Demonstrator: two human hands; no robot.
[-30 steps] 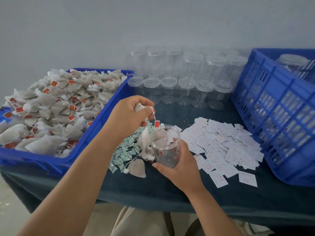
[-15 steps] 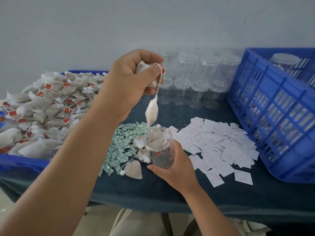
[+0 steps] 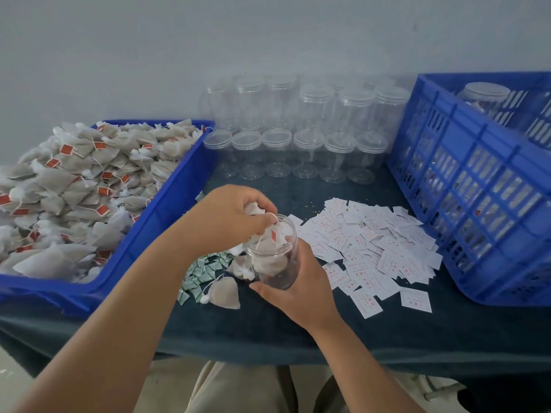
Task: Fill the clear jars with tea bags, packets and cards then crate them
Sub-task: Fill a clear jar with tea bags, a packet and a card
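Early filling stage. Jar [image 3: 283,275] tilted near table [image 3: 387,332] front, few bags [image 3: 265,257] inside. Packets [image 3: 205,269] and cards [image 3: 372,242] not yet added, lying beside it. Empty jars [image 3: 298,144] stood behind. One lidded jar [image 3: 483,96] in crate [image 3: 477,204]. Left hand [image 3: 229,219] clutched bags at jar mouth. Right hand [image 3: 298,290] wrapped jar base.
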